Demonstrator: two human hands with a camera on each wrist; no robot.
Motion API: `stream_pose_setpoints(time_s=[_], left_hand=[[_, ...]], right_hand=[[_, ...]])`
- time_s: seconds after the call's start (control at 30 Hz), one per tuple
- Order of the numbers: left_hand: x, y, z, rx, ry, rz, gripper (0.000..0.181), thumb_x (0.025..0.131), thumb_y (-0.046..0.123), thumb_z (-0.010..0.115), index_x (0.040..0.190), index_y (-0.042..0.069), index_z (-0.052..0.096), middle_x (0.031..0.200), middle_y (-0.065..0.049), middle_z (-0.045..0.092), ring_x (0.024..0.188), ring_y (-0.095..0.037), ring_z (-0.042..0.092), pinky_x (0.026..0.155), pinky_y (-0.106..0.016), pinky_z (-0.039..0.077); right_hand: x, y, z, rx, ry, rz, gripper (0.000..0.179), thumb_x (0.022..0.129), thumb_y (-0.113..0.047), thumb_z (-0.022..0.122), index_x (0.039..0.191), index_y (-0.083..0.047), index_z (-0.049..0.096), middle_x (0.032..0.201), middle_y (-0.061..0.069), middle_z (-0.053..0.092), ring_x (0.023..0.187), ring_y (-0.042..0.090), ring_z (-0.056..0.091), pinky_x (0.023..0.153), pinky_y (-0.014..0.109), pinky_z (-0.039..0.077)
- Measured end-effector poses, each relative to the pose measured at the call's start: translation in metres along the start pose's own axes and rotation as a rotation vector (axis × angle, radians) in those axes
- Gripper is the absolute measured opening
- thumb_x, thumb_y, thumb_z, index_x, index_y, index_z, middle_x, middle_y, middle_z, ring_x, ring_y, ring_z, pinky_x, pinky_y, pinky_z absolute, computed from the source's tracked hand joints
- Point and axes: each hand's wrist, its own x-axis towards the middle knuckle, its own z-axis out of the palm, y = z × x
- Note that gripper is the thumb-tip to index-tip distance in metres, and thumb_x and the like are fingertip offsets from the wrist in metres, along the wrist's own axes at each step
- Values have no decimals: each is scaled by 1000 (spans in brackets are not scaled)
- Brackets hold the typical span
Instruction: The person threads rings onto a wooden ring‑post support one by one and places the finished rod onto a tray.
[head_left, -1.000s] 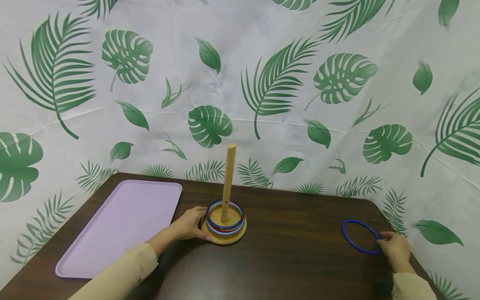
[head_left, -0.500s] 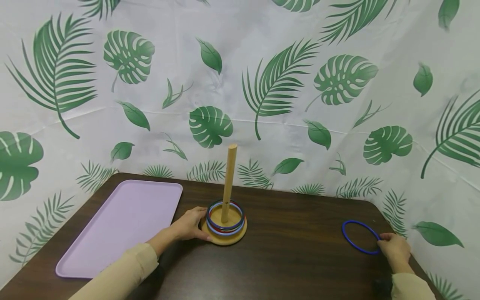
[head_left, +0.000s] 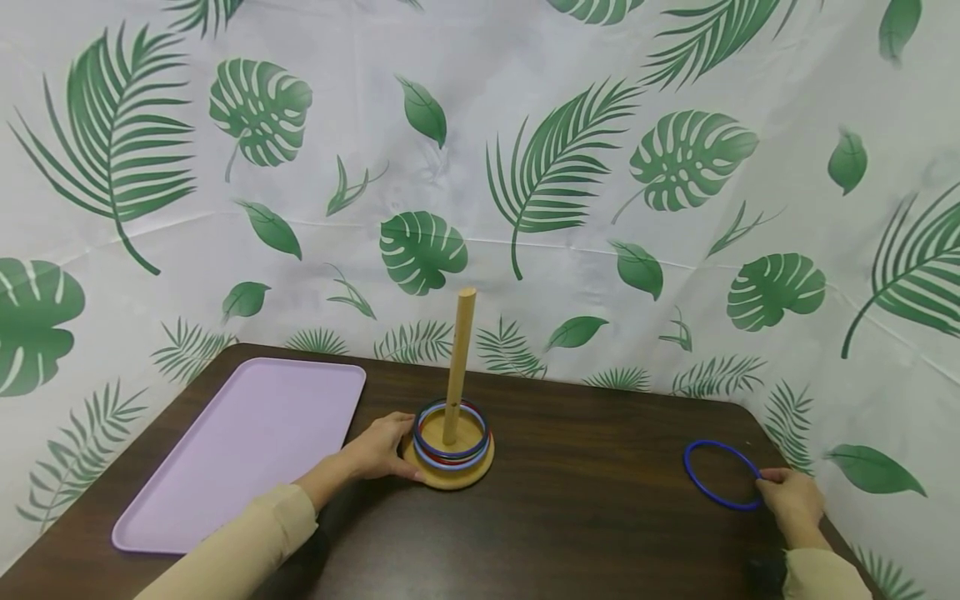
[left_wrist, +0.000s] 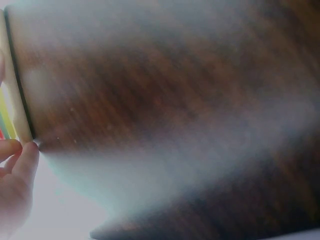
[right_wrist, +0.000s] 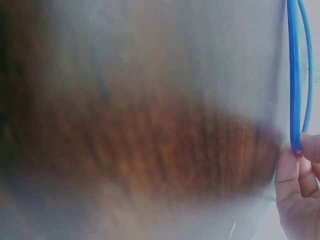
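My left hand (head_left: 381, 448) grips the left edge of a round wooden base (head_left: 467, 480), thumb at the front and fingers behind. From the base rises a wooden peg (head_left: 459, 367), leaning slightly right in view. Several rings in dark blue, red and light blue (head_left: 448, 465) lie stacked around the peg. In the left wrist view, fingertips (left_wrist: 27, 155) pinch the rim of the pale base (left_wrist: 16, 95). Far to the right, my right hand (head_left: 795, 502) holds a blue ring (head_left: 707, 493) by its right side. The right wrist view shows thumb and fingers pinching this blue ring (right_wrist: 295, 75).
A lilac tray (head_left: 247, 450) lies on the dark wooden table (head_left: 585, 500) at the left, beyond my left forearm. A white cloth with green leaves (head_left: 570, 283) hangs behind the table and along both sides.
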Motion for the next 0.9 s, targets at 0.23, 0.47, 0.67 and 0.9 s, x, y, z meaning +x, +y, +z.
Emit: stream_pose_setpoints(time_s=[0.23, 0.47, 0.67, 0.9], left_hand=[[1, -1, 0, 4, -2, 1, 85, 64, 34, 86, 124, -15, 52, 126, -31, 52, 117, -44, 51, 98, -52, 41], [1, -1, 0, 4, -6, 0, 85, 64, 35, 86, 124, -14, 52, 126, -30, 52, 117, -43, 50, 99, -52, 41], [1, -2, 1, 2, -11, -5, 85, 64, 35, 85, 124, -15, 52, 126, -30, 52, 117, -43, 51, 99, -52, 41], [1, -1, 1, 5, -12, -8, 85, 63, 35, 86, 123, -15, 52, 126, -31, 52, 117, -44, 51, 99, -52, 41]], right_hand=[[0, -8, 1, 14, 38, -14, 24, 82, -6, 57, 96, 13, 62, 93, 32, 63, 91, 51, 53, 75, 49, 39], [5, -23, 2, 39, 56, -110, 25, 84, -7, 58, 97, 13, 63, 90, 30, 66, 91, 50, 55, 74, 49, 39], [9, -46, 3, 78, 65, -120, 25, 86, -8, 58, 98, 12, 64, 86, 26, 67, 86, 45, 58, 77, 50, 33], [5, -86, -2, 166, 74, -181, 25, 88, -10, 60, 101, 10, 65, 82, 21, 69, 60, 7, 55, 68, 32, 40]])
